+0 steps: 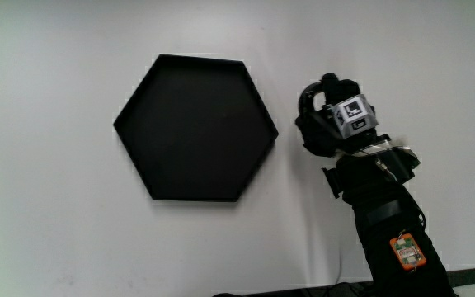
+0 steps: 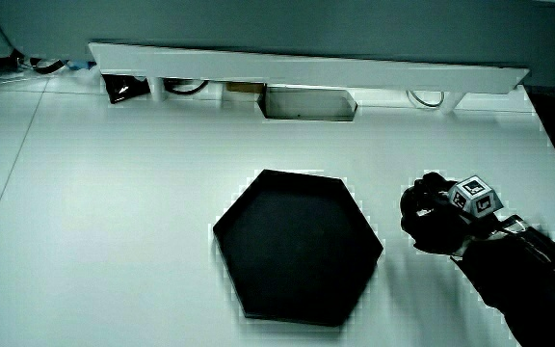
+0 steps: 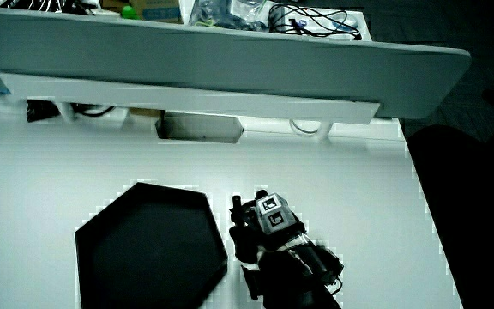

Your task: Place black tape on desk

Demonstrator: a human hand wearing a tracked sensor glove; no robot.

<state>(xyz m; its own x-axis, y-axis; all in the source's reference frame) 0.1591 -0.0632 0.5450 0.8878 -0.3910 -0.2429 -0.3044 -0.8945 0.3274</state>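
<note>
The hand [image 1: 330, 124] rests on the white surface [image 1: 56, 165] just beside the black hexagonal tray [image 1: 196, 128], apart from it. Its grip is curled around the black tape [image 1: 308, 111], which sits under the fingers, at or just above the surface.

Bright, even light washes the white worktop [image 1: 56, 206] almost to glare in the main view. Both side views are dimmer with a cool tint. The black tray [image 1: 196, 128] shows no inner detail.
</note>
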